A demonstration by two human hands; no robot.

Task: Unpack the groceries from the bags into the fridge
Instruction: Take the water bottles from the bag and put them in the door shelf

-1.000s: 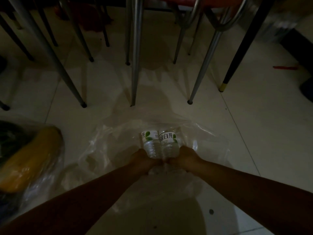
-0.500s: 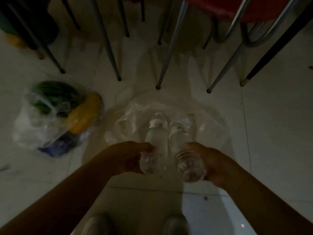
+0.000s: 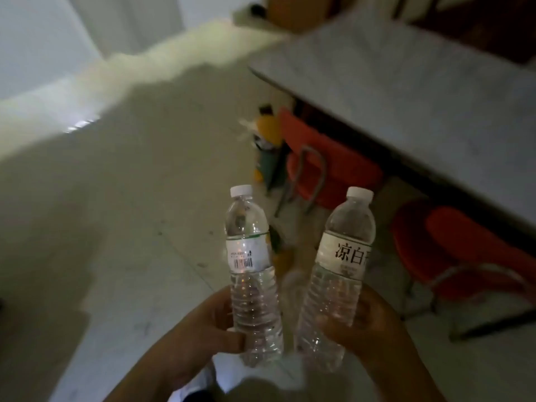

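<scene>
The tabletop (image 3: 406,91) and red chairs (image 3: 333,166) stand beyond your right hand (image 3: 374,332), open floor (image 3: 116,227) beyond your left hand (image 3: 203,335). Each of your hands grips a water bottle (image 3: 249,274) low, upright. Keep the second bottle (image 3: 336,282) apart, carrying both steadily; no fridge visible yet

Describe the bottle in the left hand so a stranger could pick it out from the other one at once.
Start at the grey table with red chairs on the right, then drop to the two hands at the bottom of the view. The left hand holds the left bottle upright by its base. Unlike the right bottle, which shows large black characters, its label shows a barcode.
</scene>
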